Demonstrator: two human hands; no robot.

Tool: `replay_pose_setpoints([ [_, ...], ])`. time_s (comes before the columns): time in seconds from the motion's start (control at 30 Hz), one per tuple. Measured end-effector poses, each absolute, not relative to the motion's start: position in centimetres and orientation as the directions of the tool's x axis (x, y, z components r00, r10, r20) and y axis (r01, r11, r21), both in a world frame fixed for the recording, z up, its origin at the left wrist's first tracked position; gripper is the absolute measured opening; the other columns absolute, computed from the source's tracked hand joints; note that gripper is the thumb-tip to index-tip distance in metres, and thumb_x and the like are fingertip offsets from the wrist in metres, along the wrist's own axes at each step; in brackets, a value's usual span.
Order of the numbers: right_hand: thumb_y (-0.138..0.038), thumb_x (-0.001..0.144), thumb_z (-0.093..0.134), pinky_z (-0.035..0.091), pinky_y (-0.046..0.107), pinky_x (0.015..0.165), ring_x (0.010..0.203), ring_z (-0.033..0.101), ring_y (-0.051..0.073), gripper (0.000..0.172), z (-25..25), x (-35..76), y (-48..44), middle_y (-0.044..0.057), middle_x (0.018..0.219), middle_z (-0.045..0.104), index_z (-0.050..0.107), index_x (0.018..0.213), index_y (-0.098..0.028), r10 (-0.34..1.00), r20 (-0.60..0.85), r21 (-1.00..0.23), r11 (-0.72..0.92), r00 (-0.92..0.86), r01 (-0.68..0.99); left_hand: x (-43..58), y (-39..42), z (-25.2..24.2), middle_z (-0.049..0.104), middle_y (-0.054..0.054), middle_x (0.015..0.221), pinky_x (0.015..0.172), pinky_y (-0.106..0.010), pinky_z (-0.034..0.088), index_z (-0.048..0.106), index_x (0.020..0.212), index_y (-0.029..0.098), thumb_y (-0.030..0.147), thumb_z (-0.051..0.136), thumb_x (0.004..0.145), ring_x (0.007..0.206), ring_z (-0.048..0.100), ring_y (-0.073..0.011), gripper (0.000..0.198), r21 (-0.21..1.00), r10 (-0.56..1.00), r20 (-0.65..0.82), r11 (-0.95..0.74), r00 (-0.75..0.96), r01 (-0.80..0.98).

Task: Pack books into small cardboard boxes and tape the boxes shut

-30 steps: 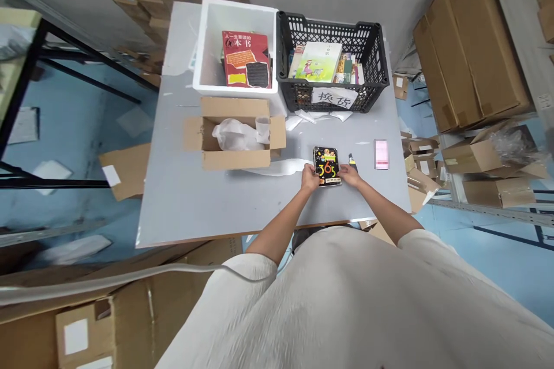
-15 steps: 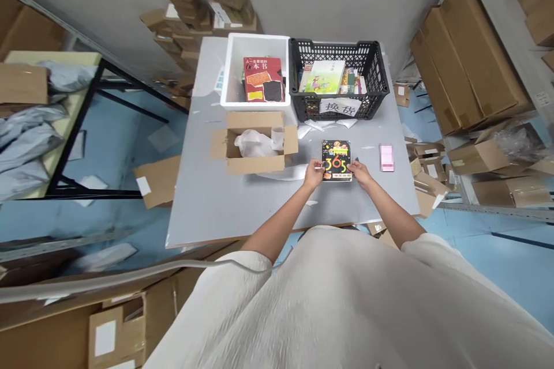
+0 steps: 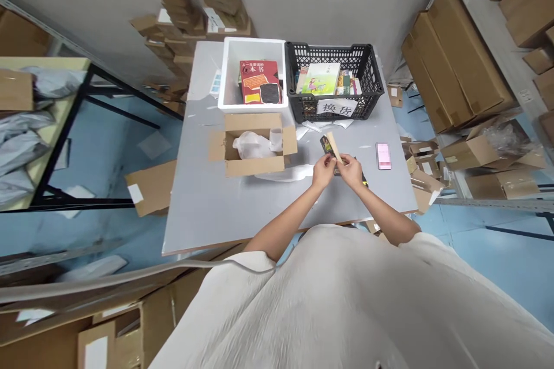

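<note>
Above the table, a book (image 3: 333, 146) with a black cover is tipped up, its pale page edges showing. My left hand (image 3: 324, 170) is closed on its near end, and my right hand (image 3: 350, 172) pinches it from the other side, the fingertips of both nearly meeting. Part of the book is hidden behind the fingers. A dark piece with a yellow mark (image 3: 365, 182) shows past my right hand; I cannot tell whether it belongs to the book. To the left stands an open cardboard box (image 3: 253, 169) with white wrapping (image 3: 251, 144) inside.
At the back of the grey table (image 3: 216, 213) stand a white foam box (image 3: 223, 78) with a red book (image 3: 260, 82) and a black crate (image 3: 303, 109) holding several books. A phone (image 3: 383, 156) lies at the right. Shelves and cartons flank both sides.
The book lay face up between my hands, its cover showing 365. Now it is tilted, page edges towards me, and my hands have come together on it.
</note>
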State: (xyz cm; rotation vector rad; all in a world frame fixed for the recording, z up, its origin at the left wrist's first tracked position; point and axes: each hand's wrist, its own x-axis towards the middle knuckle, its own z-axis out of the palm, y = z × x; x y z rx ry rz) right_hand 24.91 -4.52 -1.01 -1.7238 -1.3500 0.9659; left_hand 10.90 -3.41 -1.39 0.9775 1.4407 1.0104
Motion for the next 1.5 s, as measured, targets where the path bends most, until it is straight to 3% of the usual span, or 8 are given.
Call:
replay_pose_setpoints([
  [0.2,-0.03,0.107,0.062,0.054,0.05,0.125,0.138,0.074,0.033,0.038,-1.1,24.1,-5.9,0.013,0.148,0.081,0.085,0.136,-0.024,0.994,0.029,-0.748,0.091,-0.104,0.657,10.2,-2.7,-1.3,0.075,-0.001,0.077,0.078,-0.029,0.055,0.075,0.087,0.021,0.036,0.084,0.091,0.08,0.071,-0.0201,0.018,0.926,0.917,-0.372,0.356,-0.145,-0.123],
  [0.33,-0.029,0.101,0.068,0.052,0.052,0.129,0.141,0.072,0.033,0.043,-2.3,26.1,-4.7,0.016,0.151,0.079,0.082,0.141,-0.021,0.999,-0.047,-0.758,-0.038,0.004,0.652,8.8,-2.2,-1.8,0.066,0.002,0.069,0.071,-0.026,0.048,0.067,0.075,0.021,0.028,0.078,0.091,0.069,0.06,-0.0155,0.021,0.882,0.876,-0.455,0.418,-0.161,-0.216],
  [0.43,-0.036,0.096,0.075,0.055,0.053,0.124,0.134,0.074,0.034,0.044,-3.0,27.9,-3.7,0.017,0.144,0.08,0.082,0.137,-0.02,0.968,-0.169,-0.804,-0.244,0.185,0.542,7.8,-2.1,-2.3,0.063,0.004,0.067,0.067,-0.025,0.044,0.064,0.075,0.021,0.03,0.078,0.091,0.063,0.054,-0.0134,0.023,0.826,0.835,-0.537,0.49,-0.123,-0.277],
  [0.67,-0.045,0.081,0.087,0.062,0.038,0.092,0.095,0.078,0.024,0.031,-2.3,28.7,-3.3,0.003,0.092,0.085,0.081,0.1,-0.021,0.859,-0.5,-0.855,-0.51,0.114,0.094,6.5,-1.9,-3.5,0.062,0.005,0.068,0.067,-0.024,0.045,0.064,0.078,0.022,0.037,0.085,0.089,0.063,0.053,-0.0124,0.028,0.814,0.835,-0.546,0.509,-0.067,-0.281],
  [0.83,-0.049,0.073,0.09,0.06,0.034,0.082,0.089,0.076,0.023,0.038,-1.3,28.4,-3.5,0.003,0.089,0.084,0.077,0.097,-0.022,0.87,-0.486,-0.874,-0.486,0.081,-0.016,6.5,-1.6,-3.9,0.063,0.004,0.07,0.069,-0.025,0.049,0.067,0.082,0.022,0.044,0.089,0.087,0.066,0.057,-0.0139,0.032,0.831,0.859,-0.511,0.486,-0.026,-0.272],
  [0.97,-0.053,0.07,0.091,0.061,0.035,0.082,0.087,0.076,0.024,0.048,-1.1,28.2,-3.2,0.003,0.094,0.085,0.073,0.104,-0.024,0.904,-0.41,-0.912,-0.403,0.121,-0.077,6.8,-1.1,-3.7,0.074,-0.001,0.088,0.088,-0.033,0.058,0.074,0.093,0.022,0.029,0.082,0.087,0.083,0.068,-0.0179,0.013,0.877,0.869,-0.472,0.446,-0.147,-0.178],
  [1.27,-0.056,0.083,0.081,0.064,0.041,0.092,0.093,0.079,0.027,0.044,-1.4,26.6,-2.4,0.007,0.096,0.085,0.074,0.111,-0.023,0.946,-0.225,-0.952,-0.264,0.231,0.155,8.4,-1.8,-2.1,0.072,-0.011,0.139,0.105,-0.038,0.061,0.077,0.12,0.022,0.014,0.08,0.086,0.106,0.077,-0.0207,0.035,0.947,0.92,-0.301,0.319,-0.253,0.032],
  [1.5,-0.04,0.101,0.073,0.058,0.046,0.107,0.109,0.075,0.032,0.035,0.5,25.0,-4.5,0.011,0.119,0.087,0.083,0.13,-0.025,1.0,-0.025,-0.786,-0.031,0.018,0.617,9.7,-2.1,-0.7,0.078,-0.005,0.09,0.084,-0.033,0.059,0.074,0.105,0.022,0.042,0.095,0.087,0.092,0.077,-0.0249,0.033,0.909,0.905,-0.407,0.387,-0.125,-0.157],
])
